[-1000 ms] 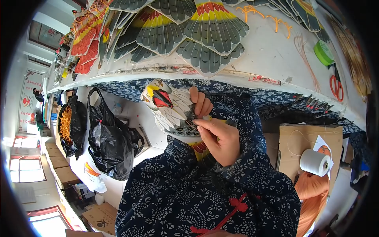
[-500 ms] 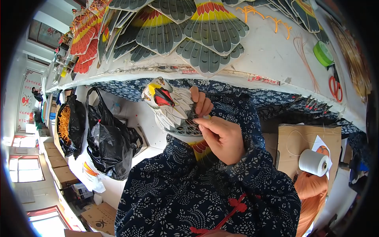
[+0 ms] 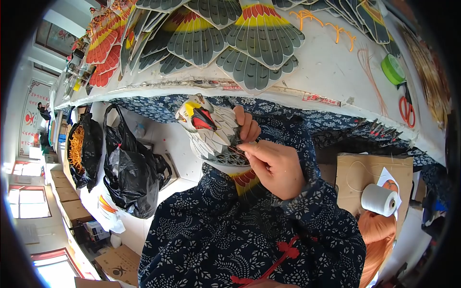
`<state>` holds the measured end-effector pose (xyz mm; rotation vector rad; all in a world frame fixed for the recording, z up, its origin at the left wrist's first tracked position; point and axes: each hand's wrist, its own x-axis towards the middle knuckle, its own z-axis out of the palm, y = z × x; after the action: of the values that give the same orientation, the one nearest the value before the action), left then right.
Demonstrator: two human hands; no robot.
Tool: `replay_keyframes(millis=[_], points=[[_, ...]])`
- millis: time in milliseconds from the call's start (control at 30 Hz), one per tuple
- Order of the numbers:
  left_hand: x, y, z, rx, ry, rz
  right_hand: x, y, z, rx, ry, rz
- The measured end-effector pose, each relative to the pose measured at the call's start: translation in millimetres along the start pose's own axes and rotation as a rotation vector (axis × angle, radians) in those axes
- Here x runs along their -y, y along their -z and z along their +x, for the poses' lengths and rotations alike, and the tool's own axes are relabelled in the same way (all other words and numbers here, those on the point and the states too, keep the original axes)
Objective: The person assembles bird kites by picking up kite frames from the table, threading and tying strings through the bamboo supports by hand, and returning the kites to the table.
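The left hand [image 3: 248, 126] curls its fingers round the painted bird head [image 3: 211, 129], above the lap; the right hand [image 3: 278, 168] pinches at its lower edge, anything between the fingertips too small to tell. Beyond, painted feathered panels [image 3: 266, 36] cover the white table [image 3: 331, 72].

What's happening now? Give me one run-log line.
left hand: fingers curled on bird head; right hand: fingertips at its edge; pinched item, if any: unclear

Hands [image 3: 281, 168]: two counted.
Bird head [image 3: 216, 129]: one counted.
Spool [image 3: 376, 199]: one counted.
Scissors [image 3: 407, 113]: one pair counted.
Tape roll [image 3: 393, 69]: one counted.
Black bags [image 3: 132, 175]: two counted.
Orange pieces [image 3: 308, 15]: two counted.
Grey fans [image 3: 269, 41]: several seen; exact count prevented by overlap.
Red fans [image 3: 100, 49]: at least two seen; others overlapped.
Thin strands [image 3: 373, 79]: bunched; number not made out.
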<state>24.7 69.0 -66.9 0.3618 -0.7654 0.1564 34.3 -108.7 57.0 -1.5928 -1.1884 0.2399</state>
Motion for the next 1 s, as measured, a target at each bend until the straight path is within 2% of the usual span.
replay_keyframes(millis=[67,100,133,200,233,267,367,400,433,500,533,600,633,667,733,767,800,867,900,1000], points=[[5,4,-2,-0.014,-0.026,0.025,13,14,7,0.073,0.093,-0.321],[7,4,-2,-0.021,-0.038,0.036,21,19,10,0.073,0.094,-0.323],[12,1,-4,-0.019,-0.039,0.035,29,23,14,0.108,0.112,-0.464],[26,-15,-13,-0.282,-0.132,0.020,40,27,19,0.178,0.150,-0.748],[30,-20,-12,-0.413,-0.180,0.011,40,26,21,0.179,0.152,-0.753],[29,-22,-9,-0.409,-0.183,0.009,40,24,23,0.199,0.154,-0.792],[16,-30,3,-0.595,-0.121,0.017,29,24,29,0.242,0.164,-0.884],[13,-35,10,-0.587,-0.125,0.011,19,33,32,0.177,0.127,-0.678],[9,-45,23,-0.626,-0.178,0.203,9,41,34,0.113,0.089,-0.474],[4,-60,42,-0.697,-0.296,0.589,-18,54,38,-0.034,-0.179,0.039],[5,-61,47,-0.689,-0.314,0.581,-33,60,39,-0.025,-0.169,0.023],[9,-63,53,-0.900,-0.168,0.839,-66,68,36,-0.218,-0.411,0.709],[12,-64,56,-1.002,-0.085,0.964,-80,68,34,-0.217,-0.408,0.691],[15,-66,59,-0.995,-0.093,0.949,-96,67,30,-0.242,-0.427,0.874],[20,-72,65,-0.894,0.023,1.044,-123,68,22,-0.298,-0.462,1.242],[23,-75,67,-0.841,0.083,1.091,-133,69,18,-0.303,-0.462,1.226],[26,-77,69,-0.837,0.079,1.077,-140,66,15,-0.281,-0.548,1.309],[31,-82,72,-0.758,0.125,1.269,-147,65,11,-0.237,-0.726,1.479],[33,-85,73,-0.715,0.150,1.366,-146,68,9,-0.244,-0.728,1.471],[39,-94,74,-0.704,0.173,1.390,-143,75,7,-0.022,-0.453,1.302]])
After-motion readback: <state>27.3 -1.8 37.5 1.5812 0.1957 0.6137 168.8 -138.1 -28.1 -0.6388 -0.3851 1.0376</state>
